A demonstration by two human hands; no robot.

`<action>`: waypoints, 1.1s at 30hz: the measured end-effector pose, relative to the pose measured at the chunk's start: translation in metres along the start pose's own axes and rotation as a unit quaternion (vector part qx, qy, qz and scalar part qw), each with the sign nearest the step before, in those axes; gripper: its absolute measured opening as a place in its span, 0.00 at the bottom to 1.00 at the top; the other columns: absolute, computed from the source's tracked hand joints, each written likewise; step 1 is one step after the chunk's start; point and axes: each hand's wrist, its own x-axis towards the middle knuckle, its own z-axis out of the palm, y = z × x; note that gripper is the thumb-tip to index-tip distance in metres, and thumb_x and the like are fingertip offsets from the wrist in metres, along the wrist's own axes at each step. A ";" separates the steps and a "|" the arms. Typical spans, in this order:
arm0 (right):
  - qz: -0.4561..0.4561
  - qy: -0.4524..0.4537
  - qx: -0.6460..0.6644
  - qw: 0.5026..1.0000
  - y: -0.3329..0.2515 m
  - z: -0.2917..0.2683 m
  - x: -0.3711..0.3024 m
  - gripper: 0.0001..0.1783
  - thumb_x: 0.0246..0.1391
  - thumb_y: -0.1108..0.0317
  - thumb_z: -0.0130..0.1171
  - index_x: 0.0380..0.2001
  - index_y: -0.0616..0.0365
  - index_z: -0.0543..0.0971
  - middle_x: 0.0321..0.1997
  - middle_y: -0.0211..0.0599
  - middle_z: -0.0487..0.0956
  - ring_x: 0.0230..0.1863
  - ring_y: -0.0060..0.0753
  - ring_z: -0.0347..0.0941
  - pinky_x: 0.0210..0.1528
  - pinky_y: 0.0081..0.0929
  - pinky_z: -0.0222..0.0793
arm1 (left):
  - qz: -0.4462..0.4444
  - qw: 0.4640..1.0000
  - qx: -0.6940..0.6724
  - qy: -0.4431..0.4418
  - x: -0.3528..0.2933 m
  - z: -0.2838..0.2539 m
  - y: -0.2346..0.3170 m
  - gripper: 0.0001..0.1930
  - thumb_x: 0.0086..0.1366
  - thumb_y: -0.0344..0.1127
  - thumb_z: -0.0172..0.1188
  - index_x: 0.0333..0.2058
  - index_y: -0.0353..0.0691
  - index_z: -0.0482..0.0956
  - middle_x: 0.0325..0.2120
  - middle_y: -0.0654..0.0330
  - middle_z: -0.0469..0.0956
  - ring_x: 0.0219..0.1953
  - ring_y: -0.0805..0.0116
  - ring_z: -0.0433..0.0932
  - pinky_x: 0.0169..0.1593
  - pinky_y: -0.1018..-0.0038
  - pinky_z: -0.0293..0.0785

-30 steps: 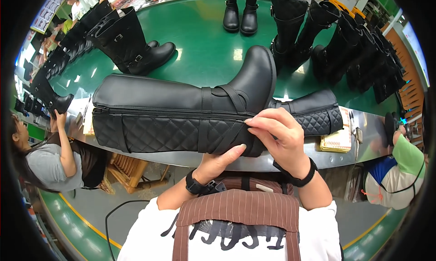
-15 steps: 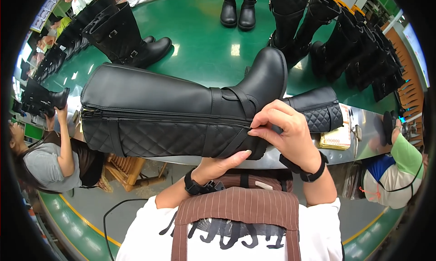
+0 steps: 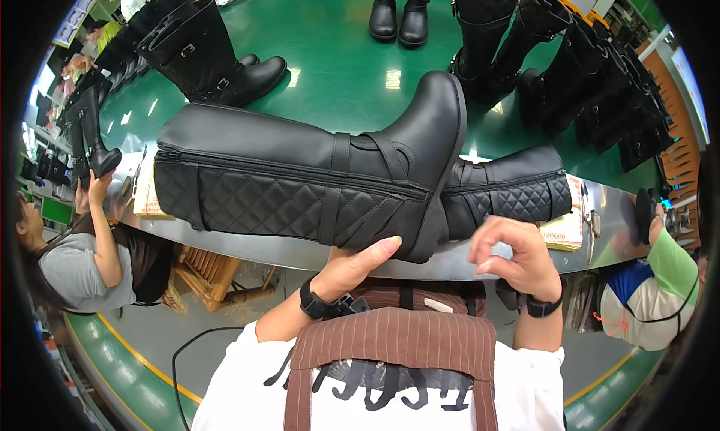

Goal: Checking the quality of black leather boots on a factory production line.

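Green conveyor table (image 3: 330, 63) carries rows of black boots. Tall black boot (image 3: 300, 183) held lying on its side over the table's metal edge, toe pointing away. Left hand (image 3: 356, 262) supports it from below, fingers clamped at the heel. Right hand (image 3: 517, 255) just beside, off the boot, fingers curled, holding nothing. Second quilted boot (image 3: 510, 195) lies behind.

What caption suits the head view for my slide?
Left hand supports a tall black quilted leather boot above the green conveyor table; right hand hovers.
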 end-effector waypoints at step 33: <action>0.101 0.455 0.155 0.871 0.049 0.066 -0.041 0.14 0.56 0.73 0.57 0.45 0.63 0.72 0.37 0.36 0.77 0.29 0.22 0.72 0.21 0.19 0.72 | 0.115 0.933 0.229 0.254 0.007 -0.040 0.009 0.18 0.54 0.32 0.68 0.43 0.31 0.78 0.38 0.55 0.81 0.40 0.68 0.80 0.46 0.72 0.74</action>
